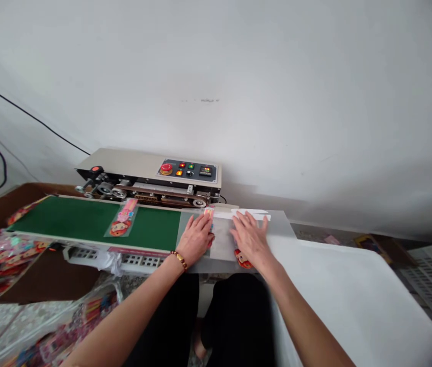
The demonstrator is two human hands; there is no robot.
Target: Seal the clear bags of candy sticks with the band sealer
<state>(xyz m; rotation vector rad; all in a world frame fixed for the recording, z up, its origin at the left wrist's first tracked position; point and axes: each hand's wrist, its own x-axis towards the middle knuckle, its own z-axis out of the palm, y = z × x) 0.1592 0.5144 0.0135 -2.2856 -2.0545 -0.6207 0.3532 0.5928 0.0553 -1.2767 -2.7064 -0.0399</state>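
Both hands lie flat on the grey plate at the feed end of the green belt. The left hand presses on the left packet, fingers stretched out and close together, gripping nothing. The right hand covers the right packet (only a red corner shows), fingers spread wide. A third packet lies further along the belt, just before the sealer. A box of packets stands at far left.
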